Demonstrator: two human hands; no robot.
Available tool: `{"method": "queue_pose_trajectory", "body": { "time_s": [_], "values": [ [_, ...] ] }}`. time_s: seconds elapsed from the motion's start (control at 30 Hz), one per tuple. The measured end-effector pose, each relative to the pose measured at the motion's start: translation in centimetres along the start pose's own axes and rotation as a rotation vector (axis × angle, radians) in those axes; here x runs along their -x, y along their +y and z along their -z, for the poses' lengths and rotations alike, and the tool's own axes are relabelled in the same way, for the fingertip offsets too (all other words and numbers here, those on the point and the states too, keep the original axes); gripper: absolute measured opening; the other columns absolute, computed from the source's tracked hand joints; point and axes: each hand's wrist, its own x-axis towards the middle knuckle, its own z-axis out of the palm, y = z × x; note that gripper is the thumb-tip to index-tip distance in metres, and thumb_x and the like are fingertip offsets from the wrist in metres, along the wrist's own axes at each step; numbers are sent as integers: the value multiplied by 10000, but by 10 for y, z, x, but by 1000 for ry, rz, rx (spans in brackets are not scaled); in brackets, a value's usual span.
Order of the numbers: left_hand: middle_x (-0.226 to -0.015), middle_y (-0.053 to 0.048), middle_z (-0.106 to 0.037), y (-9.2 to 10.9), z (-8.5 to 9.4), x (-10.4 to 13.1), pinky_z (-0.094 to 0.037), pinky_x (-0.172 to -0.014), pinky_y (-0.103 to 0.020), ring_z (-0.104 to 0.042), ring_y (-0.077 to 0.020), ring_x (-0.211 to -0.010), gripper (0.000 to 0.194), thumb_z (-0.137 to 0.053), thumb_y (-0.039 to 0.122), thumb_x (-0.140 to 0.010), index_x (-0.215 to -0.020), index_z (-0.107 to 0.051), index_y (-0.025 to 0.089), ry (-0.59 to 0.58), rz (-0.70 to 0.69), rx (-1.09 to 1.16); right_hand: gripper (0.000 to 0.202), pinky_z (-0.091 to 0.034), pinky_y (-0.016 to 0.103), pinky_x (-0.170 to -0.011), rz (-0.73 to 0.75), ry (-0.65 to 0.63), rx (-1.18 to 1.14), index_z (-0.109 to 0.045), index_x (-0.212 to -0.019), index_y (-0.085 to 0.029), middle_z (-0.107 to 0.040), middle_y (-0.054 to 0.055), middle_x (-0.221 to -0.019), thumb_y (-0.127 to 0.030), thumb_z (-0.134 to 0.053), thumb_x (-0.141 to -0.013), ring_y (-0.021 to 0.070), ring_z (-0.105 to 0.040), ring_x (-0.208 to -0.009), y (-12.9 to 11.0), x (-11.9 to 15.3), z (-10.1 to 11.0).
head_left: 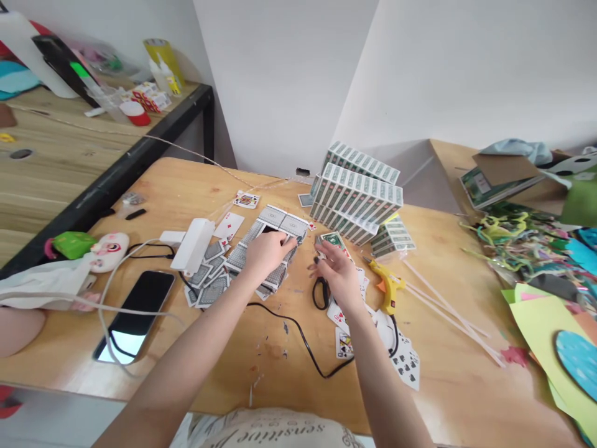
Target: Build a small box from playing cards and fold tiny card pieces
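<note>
My left hand point(267, 254) reaches over a flat structure of joined grey-backed playing cards point(242, 254), its fingers pinched at the structure's right edge. Part of the structure lies hidden under that hand. To the right, my right hand point(336, 269) hovers with fingers bent and apart, close to a green card box point(333, 239). Black-handled scissors point(320, 294) lie beneath its fingers, partly covered. Loose face-up playing cards point(344, 343) spread under the right wrist. Beside them a yellow glue gun point(390, 287) rests on the table.
Stacked card boxes point(357, 196) stand against the wall. Grey-backed cards point(212, 283), a white power strip point(193, 246) and a phone point(137, 314) lie at left. A black cable point(298, 330) crosses the front. Clear glue sticks point(450, 311) and craft paper point(536, 323) are at right.
</note>
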Motion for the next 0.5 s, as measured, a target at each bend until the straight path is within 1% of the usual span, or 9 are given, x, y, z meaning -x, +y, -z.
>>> {"method": "queue_pose_trajectory", "body": {
  "time_s": [0.03,0.07,0.13,0.23,0.3,0.33,0.4,0.5],
  "values": [
    [-645,-55,-628,0,0,0,-200,-504,-276,-513,-168,-571,518,-311,586,-832,-673,-617,199,-6,-4,6,555,-566,314,-585,-16,-35,-47,-468,-1226,-193,-533,124,-1267,-343,-608,-711,150,-664,-678,-2,-7,-10],
    [-656,-57,-635,0,1,0,-204,-506,-274,-519,-168,-578,522,-309,589,-832,-680,-621,198,-15,-5,13,554,-569,313,-600,-35,-72,-57,-483,-1213,-180,-548,127,-1251,-324,-626,-697,161,-673,-697,-3,-14,-18],
    [-669,-58,-642,-1,1,0,-204,-505,-270,-526,-167,-586,524,-318,601,-824,-683,-622,198,-26,-4,27,481,-570,307,-633,-67,-105,-5,-559,-1118,-152,-631,118,-1128,-277,-661,-665,185,-684,-730,-3,-27,-27],
    [-657,-54,-637,-1,1,0,-196,-496,-267,-527,-167,-585,512,-345,615,-807,-672,-611,199,-21,0,35,330,-573,307,-638,-82,-58,100,-638,-928,-134,-706,84,-882,-246,-700,-623,207,-688,-717,-2,-39,-28],
    [-648,-51,-631,-1,1,1,-193,-491,-267,-527,-167,-584,506,-348,611,-807,-662,-604,200,-10,-1,35,263,-576,300,-590,-91,-35,134,-650,-834,-135,-706,62,-754,-253,-718,-608,197,-682,-632,-2,-42,-27],
    [-644,-50,-629,0,1,1,-193,-490,-267,-527,-166,-583,506,-342,607,-811,-656,-601,201,-5,1,34,234,-574,292,-558,-103,-51,142,-652,-792,-137,-698,51,-690,-258,-725,-605,187,-671,-576,-3,-43,-26],
    [-638,-49,-625,-1,0,1,-192,-487,-265,-526,-164,-578,509,-328,601,-819,-645,-594,203,1,6,30,196,-561,273,-498,-133,-125,149,-653,-723,-144,-668,31,-573,-275,-736,-603,172,-644,-488,-5,-45,-25],
    [-634,-48,-625,-1,-1,0,-194,-485,-265,-524,-164,-574,512,-318,598,-823,-634,-587,205,6,3,20,209,-542,253,-454,-162,-204,146,-650,-662,-151,-634,17,-486,-312,-759,-585,163,-622,-440,-8,-49,-25]
  ]
}}
